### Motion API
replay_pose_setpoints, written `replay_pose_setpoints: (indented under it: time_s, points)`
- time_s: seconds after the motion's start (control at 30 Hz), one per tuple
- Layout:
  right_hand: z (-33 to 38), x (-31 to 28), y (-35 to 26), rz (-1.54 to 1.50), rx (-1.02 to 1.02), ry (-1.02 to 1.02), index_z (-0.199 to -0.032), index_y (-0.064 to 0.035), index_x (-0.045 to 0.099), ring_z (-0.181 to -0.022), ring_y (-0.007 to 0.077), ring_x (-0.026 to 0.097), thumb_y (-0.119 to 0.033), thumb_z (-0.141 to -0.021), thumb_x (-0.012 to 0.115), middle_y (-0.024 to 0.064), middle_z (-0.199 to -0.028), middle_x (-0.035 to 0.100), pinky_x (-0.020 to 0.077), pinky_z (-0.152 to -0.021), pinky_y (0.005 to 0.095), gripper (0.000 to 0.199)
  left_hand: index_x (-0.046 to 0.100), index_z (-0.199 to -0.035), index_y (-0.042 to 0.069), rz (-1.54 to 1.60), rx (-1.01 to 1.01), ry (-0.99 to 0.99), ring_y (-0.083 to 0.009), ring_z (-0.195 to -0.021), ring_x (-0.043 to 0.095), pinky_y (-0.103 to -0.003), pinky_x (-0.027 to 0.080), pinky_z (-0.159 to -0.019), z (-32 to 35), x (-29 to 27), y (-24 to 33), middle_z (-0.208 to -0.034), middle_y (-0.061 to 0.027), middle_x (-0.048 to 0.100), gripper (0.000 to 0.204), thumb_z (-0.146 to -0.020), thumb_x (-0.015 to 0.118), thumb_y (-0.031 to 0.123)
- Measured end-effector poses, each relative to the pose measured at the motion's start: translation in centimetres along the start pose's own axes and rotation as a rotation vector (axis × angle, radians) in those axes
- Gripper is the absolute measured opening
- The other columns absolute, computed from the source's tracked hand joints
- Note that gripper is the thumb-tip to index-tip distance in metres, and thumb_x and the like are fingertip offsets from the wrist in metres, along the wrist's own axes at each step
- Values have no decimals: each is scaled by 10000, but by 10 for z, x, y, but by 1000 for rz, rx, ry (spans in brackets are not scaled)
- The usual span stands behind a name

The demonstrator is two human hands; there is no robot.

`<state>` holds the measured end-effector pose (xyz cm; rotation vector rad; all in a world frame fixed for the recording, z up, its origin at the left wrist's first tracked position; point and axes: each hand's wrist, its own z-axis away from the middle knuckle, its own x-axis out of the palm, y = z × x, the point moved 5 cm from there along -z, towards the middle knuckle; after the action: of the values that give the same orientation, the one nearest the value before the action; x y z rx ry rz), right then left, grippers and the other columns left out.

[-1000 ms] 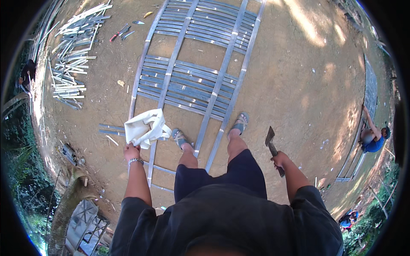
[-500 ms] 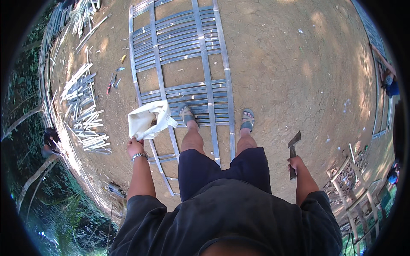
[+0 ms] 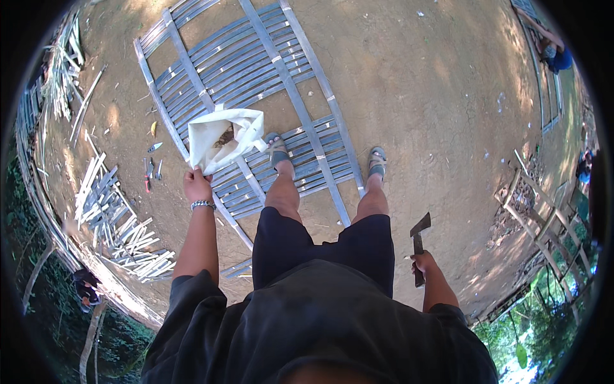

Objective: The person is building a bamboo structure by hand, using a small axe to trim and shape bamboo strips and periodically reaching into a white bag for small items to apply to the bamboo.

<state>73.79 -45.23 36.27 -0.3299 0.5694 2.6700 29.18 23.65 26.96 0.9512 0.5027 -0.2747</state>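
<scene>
My left hand (image 3: pixel 199 184), with a bracelet at the wrist, is closed on the near edge of a white sack (image 3: pixel 246 121). The sack hangs with its mouth open, and a little brown loose stuff (image 3: pixel 226 136) shows inside. In my right hand (image 3: pixel 423 261) is a hatchet (image 3: pixel 419 226), gripped by its short dark handle, its flared blade pointing away from me. The hatchet hangs to my right, above bare ground. Under the sack and by my feet lies a slatted bamboo frame (image 3: pixel 281 61), made of long strips crossed by narrow slats.
Cut bamboo strips (image 3: pixel 121 217) lie piled at left, with hand tools (image 3: pixel 149 173) beyond them. A wooden pole structure (image 3: pixel 543 224) stands at right. Another person (image 3: pixel 558 56) is by a frame at far right, and one (image 3: pixel 86 287) at lower left. My sandalled feet (image 3: pixel 377 161) stand apart.
My view has turned, so the bamboo frame now slants and sits further left. The sack is farther up in view, showing more of its inside. The hatchet stays in my right hand.
</scene>
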Motion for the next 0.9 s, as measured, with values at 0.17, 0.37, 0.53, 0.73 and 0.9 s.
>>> replay_pose_setpoints:
  time_s: [0.17,0.37,0.53,0.73,0.9]
  points:
    - [44,92,4,-25,6,-89,-1108,-40,499,-531,219,584,-128,-923,671,95,-701,556,506,-474,406,268,592,-886,15,-115,47,-37,-137,-579,627,-291,521,-553,-55,-11,19,-745,-76,666,296,-1046,579,263]
    - [53,168,-1,-194,-26,-135,-1072,-57,487,-520,205,579,-132,-923,687,82,-709,560,509,-469,392,260,610,-894,0,-409,108,-69,-166,-583,655,-324,522,-569,-65,5,32,-741,-102,680,287,-1027,588,254]
    - [50,190,4,-265,-42,-224,-1082,-44,487,-533,215,591,-133,-927,680,88,-721,558,519,-484,392,262,608,-899,14,-438,180,-169,-131,-585,621,-280,517,-539,-38,51,44,-755,-70,659,267,-1043,580,236]
    - [38,150,-7,-190,-41,-200,-1114,-32,498,-533,218,581,-134,-919,685,97,-714,560,508,-482,399,288,608,-898,21,-331,226,-159,-114,-585,602,-272,526,-550,-4,92,61,-746,-60,651,245,-1045,581,215]
    - [-4,93,-26,-107,-110,-183,-1059,-29,527,-508,217,578,-134,-929,664,91,-675,553,503,-469,403,216,633,-970,-17,-190,213,-164,-121,-654,649,-275,564,-584,33,106,77,-823,-87,684,229,-1043,595,197]
